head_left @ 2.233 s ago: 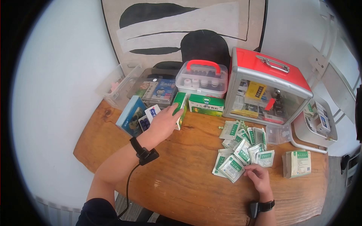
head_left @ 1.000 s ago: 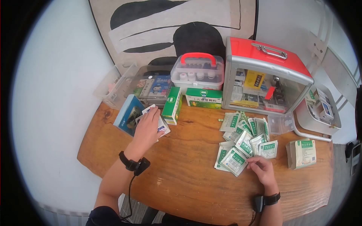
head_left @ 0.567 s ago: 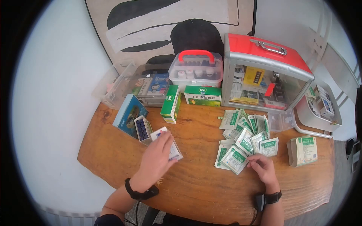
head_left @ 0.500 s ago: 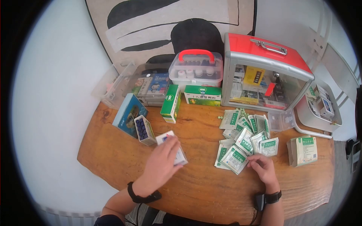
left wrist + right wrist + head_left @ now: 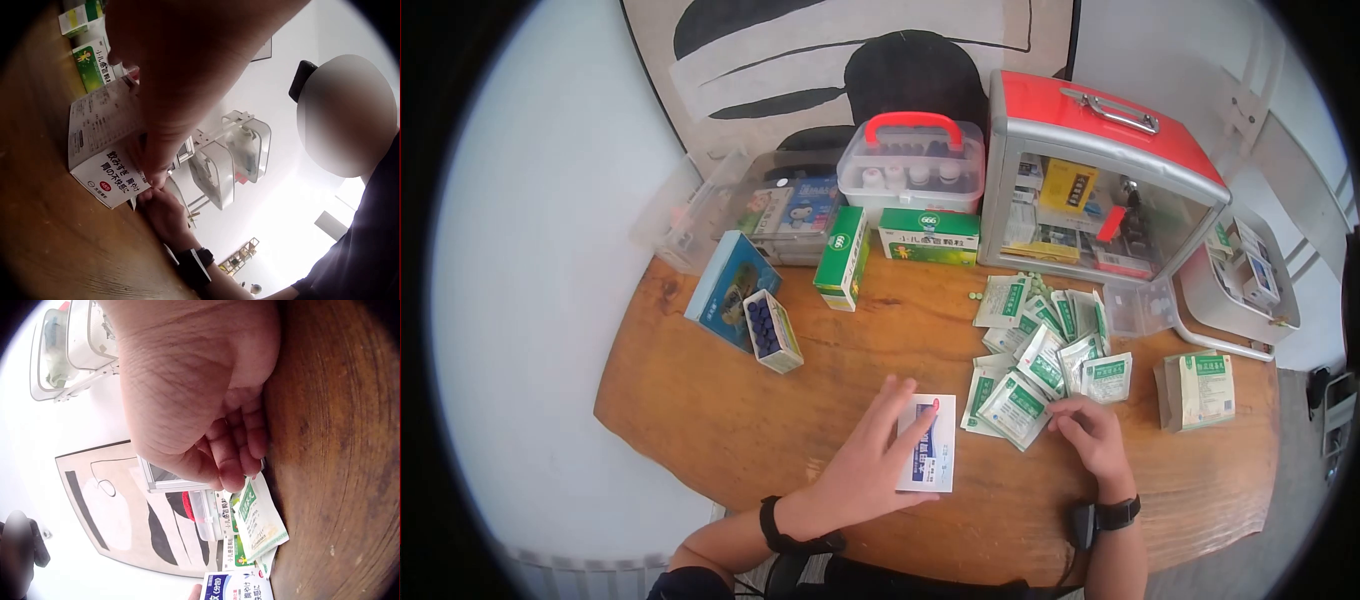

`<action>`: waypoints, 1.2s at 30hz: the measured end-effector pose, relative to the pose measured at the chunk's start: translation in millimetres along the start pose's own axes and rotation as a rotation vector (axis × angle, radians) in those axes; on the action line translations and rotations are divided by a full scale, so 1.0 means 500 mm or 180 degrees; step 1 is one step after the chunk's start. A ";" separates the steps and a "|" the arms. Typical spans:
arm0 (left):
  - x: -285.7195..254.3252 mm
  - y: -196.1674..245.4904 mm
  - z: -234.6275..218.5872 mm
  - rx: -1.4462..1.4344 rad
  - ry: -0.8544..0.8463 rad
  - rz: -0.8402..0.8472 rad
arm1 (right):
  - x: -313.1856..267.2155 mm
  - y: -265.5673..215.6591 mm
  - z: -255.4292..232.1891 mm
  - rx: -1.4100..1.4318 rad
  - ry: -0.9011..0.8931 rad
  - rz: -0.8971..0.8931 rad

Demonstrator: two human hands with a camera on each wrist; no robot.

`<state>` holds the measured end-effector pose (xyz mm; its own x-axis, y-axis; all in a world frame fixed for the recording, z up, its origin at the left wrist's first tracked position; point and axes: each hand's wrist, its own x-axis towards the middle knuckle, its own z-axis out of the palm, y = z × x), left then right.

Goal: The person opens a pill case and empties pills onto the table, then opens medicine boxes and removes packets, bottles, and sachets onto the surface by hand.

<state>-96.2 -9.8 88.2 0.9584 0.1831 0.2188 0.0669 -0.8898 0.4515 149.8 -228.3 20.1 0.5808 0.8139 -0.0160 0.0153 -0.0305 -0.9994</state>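
In the head view my left hand (image 5: pixel 860 475) grips a white and blue box (image 5: pixel 941 450) near the table's front, fingers across its top and thumb side at the near edge. The left wrist view shows the same box (image 5: pixel 106 178) under the left hand (image 5: pixel 172 106), with printed sides visible. My right hand (image 5: pixel 1095 440) rests on the table at the near edge of a pile of green and white sachets (image 5: pixel 1013 410). Its fingers hang loosely curled, tips by the corner of one sachet (image 5: pixel 261 522) in the right wrist view; whether they touch it is unclear.
At left stand a blue box (image 5: pixel 735 292) and an open box of dark bottles (image 5: pixel 778 350). Two green boxes (image 5: pixel 930 236) stand before clear cases (image 5: pixel 910 190). A red-topped cabinet (image 5: pixel 1110 125) is behind the sachets; a cream box (image 5: pixel 1197 392) stands at right.
My left hand has left the upright green box, taken hold of the white and blue box beside the bottles, and carried it right and nearer to me. My right hand has stayed by the sachets.
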 end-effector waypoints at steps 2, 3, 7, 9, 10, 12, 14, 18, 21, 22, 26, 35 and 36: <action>-0.004 -0.009 0.009 -0.0346 -0.0190 -0.0136 | 0.003 -0.001 -0.001 -0.0008 0.0013 0.0016; -0.009 -0.011 0.013 -0.0681 -0.0380 -0.0281 | 0.004 0.002 -0.001 -0.0030 0.0001 -0.0024; -0.011 0.020 -0.013 -0.0766 -0.0691 -0.0229 | 0.001 0.002 0.000 -0.0068 0.0004 -0.0027; -0.008 0.032 -0.015 -0.0658 -0.1103 -0.0019 | -0.003 0.000 0.004 -0.0067 0.0120 -0.0032; -0.009 0.033 -0.009 -0.0763 -0.1134 0.0083 | -0.008 -0.004 0.006 -0.0089 0.0161 0.0050; -0.011 0.018 0.030 -0.1333 -0.1088 -0.0137 | -0.028 -0.012 0.014 0.0087 0.0223 0.0021; -0.004 0.017 0.045 -0.1863 -0.0976 -0.0624 | -0.040 -0.035 0.030 -0.0237 -0.0008 -0.0244; 0.015 -0.005 0.089 -0.1616 -0.0882 -0.0123 | -0.036 -0.091 0.064 -0.1112 -0.0961 -0.1384; 0.025 -0.014 0.099 -0.1693 -0.0718 0.0179 | -0.047 -0.103 0.067 -0.1070 -0.1312 -0.1135; 0.032 -0.010 0.090 -0.1751 -0.0571 0.0193 | -0.045 -0.100 0.058 -0.1232 -0.1463 -0.1201; 0.057 -0.013 0.087 -0.2652 -0.0365 -0.0078 | -0.055 -0.107 0.065 -0.1245 -0.1104 -0.0830; 0.107 0.012 0.125 -0.4080 -0.0038 -0.0872 | -0.056 -0.035 0.064 0.0495 -0.0048 -0.0764; 0.110 0.013 0.122 -0.4078 -0.0064 -0.0885 | -0.053 -0.019 0.058 0.0739 0.0130 -0.0434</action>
<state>-25.9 -30.8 50.3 0.9601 0.2789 -0.0221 -0.0370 0.2049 0.9781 110.6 -232.7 29.2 0.6185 0.7772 0.1158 -0.0887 0.2156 -0.9725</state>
